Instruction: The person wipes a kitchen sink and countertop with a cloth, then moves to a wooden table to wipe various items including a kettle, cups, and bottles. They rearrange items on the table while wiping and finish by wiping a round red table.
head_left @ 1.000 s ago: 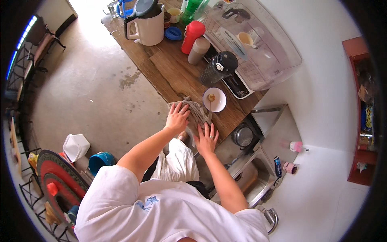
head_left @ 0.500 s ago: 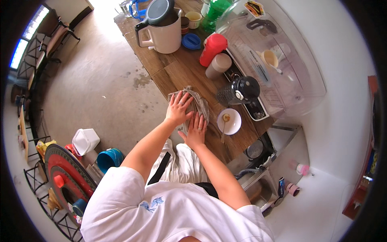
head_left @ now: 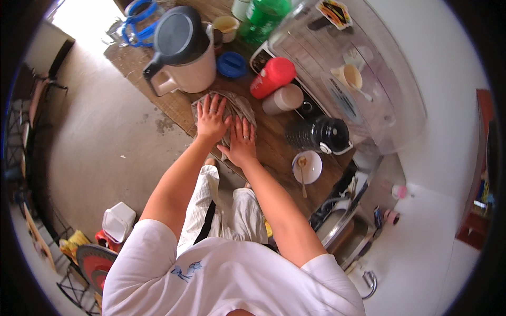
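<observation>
A crumpled grey-brown cloth (head_left: 241, 105) lies on the wooden tabletop (head_left: 274, 124), close to its left edge. My left hand (head_left: 212, 122) presses flat on the cloth with fingers spread. Just to the right and slightly nearer, my right hand (head_left: 241, 145) also lies flat on it, fingers stretched out and a ring showing. Beyond the cloth stands a white pitcher (head_left: 191, 71) with a dark grey lid. To the right of my hands are a red bottle (head_left: 273, 77), a pale cup-shaped container (head_left: 283, 99) and a black bottle (head_left: 329, 135).
A white bowl (head_left: 312, 171) with a spoon (head_left: 303, 181) sits near the right edge. Farther back are a blue lid (head_left: 232, 65), a green bottle (head_left: 263, 18) and a clear plastic cover (head_left: 377, 89). A metal sink (head_left: 348, 237) lies at the lower right, a white bucket (head_left: 118, 221) on the floor.
Both hands have slid the cloth farther along the tabletop, away from the bowl and up close to the white pitcher. The whole view has shifted as well.
</observation>
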### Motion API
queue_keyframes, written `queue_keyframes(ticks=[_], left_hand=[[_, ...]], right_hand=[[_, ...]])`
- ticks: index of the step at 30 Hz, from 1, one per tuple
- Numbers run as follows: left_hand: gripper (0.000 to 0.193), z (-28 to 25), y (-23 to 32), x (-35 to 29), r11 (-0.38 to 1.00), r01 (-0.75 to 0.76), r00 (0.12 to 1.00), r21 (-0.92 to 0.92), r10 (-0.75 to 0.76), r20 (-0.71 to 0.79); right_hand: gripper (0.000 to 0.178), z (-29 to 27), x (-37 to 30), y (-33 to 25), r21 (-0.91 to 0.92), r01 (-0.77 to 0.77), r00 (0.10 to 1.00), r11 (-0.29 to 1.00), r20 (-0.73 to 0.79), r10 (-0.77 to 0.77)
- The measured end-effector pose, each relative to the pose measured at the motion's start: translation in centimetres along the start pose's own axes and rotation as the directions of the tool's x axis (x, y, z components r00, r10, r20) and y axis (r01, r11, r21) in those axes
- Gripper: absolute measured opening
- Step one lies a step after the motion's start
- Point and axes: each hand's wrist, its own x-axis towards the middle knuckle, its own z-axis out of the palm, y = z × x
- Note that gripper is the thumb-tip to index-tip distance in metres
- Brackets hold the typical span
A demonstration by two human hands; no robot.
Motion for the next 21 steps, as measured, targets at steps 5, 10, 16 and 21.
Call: queue_keyframes(ticks=[5, 10, 16, 21], left_hand=[[0.071, 0.2, 0.9, -2.0, 0.993, -0.111, 0.990, -0.033, 0.113, 0.084], [0.073, 0.2, 5.5, -7.3, 0.970, -0.229, 0.955, -0.079, 0.240, 0.175], [0.080, 1.1, 11.6, -13.8, 0.905, -0.382, 0.863, -0.188, 0.422, 0.278], [0.087, 2.9, 15.8, -15.9, 0.883, -0.441, 0.806, -0.162, 0.469, 0.361]], right_hand=[[0.099, 0.5, -3.5, -0.1, 0.058, -0.055, 0.991, 0.997, -0.123, 0.062], [0.094, -0.2, -11.9, 2.0, -0.003, -0.121, 0.992, 0.993, -0.025, 0.121], [0.089, -1.0, -22.8, 7.1, -0.051, -0.186, 0.982, 0.981, 0.035, 0.188], [0.066, -3.6, -27.7, 11.2, 0.158, -0.228, 0.970, 0.961, 0.120, 0.210]])
